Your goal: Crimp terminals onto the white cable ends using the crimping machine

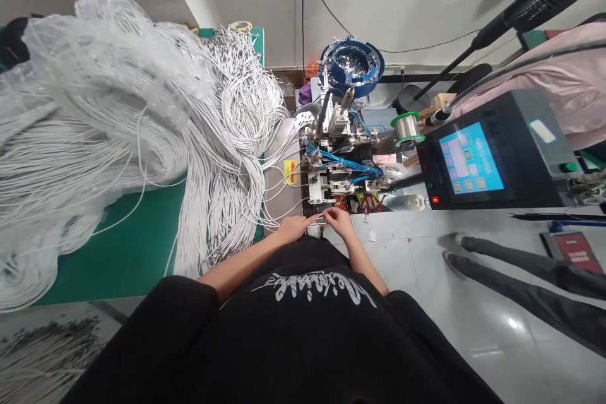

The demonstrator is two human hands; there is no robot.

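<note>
At the front end of a metal machine (326, 167), my left hand (294, 227) is closed on a thin white cable (279, 222). Just to its right, my right hand (338, 222) has its fingers pinched together near the cable's end; what they hold is too small to make out. Both hands are close together in front of my body. White cables run from the machine's left side to a large bundle of white cables (227, 170). A yellow label with a red arrow (290, 172) is on the plate left of the machine.
A blue bowl feeder (353, 66) stands behind the machine, a solder spool (408, 129) and control box with screen (471, 156) to its right. Plastic-wrapped cables (108, 69) cover the green table (137, 246). Another person's legs (511, 265) show at right.
</note>
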